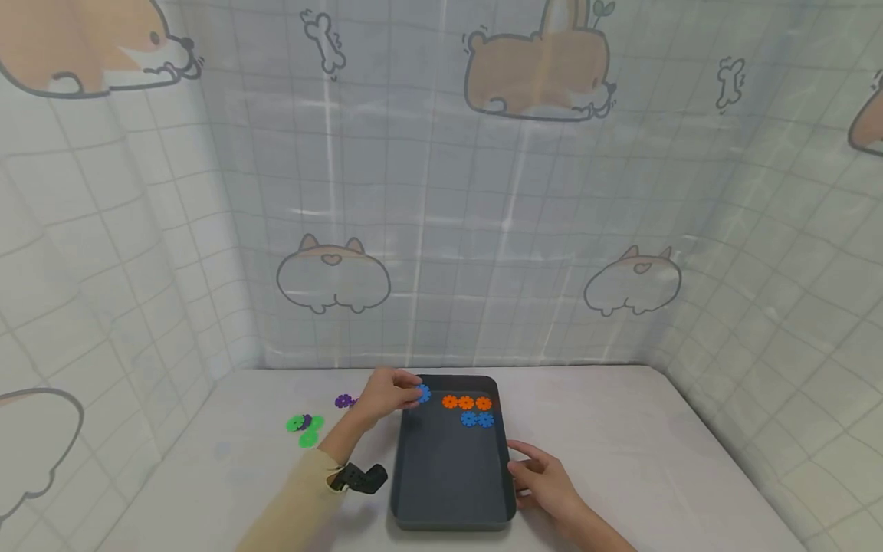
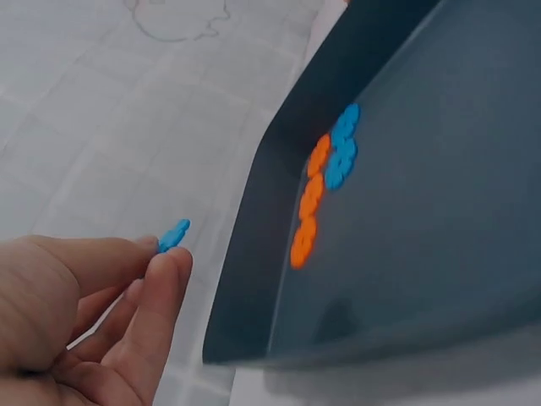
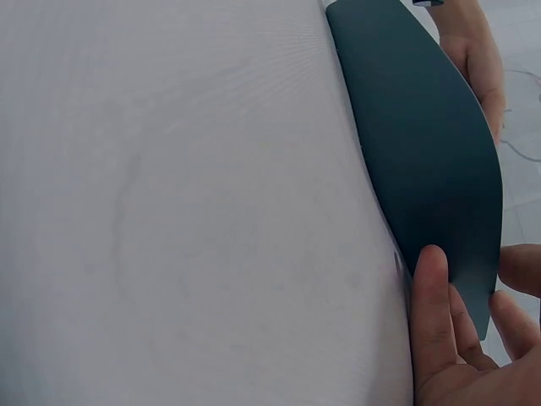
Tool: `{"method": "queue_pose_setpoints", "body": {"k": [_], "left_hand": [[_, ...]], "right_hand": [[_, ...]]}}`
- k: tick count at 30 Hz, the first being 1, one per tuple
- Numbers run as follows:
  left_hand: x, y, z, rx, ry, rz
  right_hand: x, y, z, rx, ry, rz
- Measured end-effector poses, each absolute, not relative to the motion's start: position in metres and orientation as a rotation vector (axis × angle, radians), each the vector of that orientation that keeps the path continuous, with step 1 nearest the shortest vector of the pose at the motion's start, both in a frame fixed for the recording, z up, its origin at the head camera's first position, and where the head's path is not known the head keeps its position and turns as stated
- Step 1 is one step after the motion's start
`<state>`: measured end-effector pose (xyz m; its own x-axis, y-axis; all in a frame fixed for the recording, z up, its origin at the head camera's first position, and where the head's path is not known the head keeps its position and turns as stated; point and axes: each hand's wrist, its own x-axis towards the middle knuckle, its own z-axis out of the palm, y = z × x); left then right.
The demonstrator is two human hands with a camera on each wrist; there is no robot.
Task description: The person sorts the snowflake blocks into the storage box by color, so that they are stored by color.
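Observation:
My left hand (image 1: 388, 395) pinches a blue flower-shaped disc (image 2: 174, 235) between thumb and fingertips, above the far left corner of a dark grey tray (image 1: 451, 475). Inside that tray, a row of orange flower-shaped discs (image 1: 466, 402) lies along the far end. Two blue discs (image 1: 477, 419) sit just in front of the row, towards the right wall. At the tray's right side is my right hand (image 1: 545, 483), fingers slightly bent, fingertips against the outer wall and rim. The right wrist view shows a fingertip (image 3: 432, 266) on the outer wall.
Left of the tray, several green discs (image 1: 308, 438) lie on the white table (image 1: 621, 429), with a purple one among them. Other purple discs (image 1: 343, 401) lie farther back, partly hidden by my left hand. A patterned curtain (image 1: 441, 192) encloses the table.

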<state>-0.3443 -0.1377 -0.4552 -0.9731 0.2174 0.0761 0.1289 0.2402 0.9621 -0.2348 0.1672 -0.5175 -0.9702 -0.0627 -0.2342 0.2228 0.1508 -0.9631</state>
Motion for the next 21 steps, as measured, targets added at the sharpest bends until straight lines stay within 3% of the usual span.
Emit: {"method": "queue_pose_setpoints", "body": {"k": [13, 21], "left_hand": [[-0.340, -0.102, -0.457, 0.138, 2.463, 1.849], [-0.340, -0.092, -0.467, 0.154, 2.497, 1.796]], "right_hand": [[-0.232, 0.166, -0.516, 0.131, 2.188, -1.934], [-0.232, 0.166, -0.516, 0.136, 2.185, -1.941]]}}
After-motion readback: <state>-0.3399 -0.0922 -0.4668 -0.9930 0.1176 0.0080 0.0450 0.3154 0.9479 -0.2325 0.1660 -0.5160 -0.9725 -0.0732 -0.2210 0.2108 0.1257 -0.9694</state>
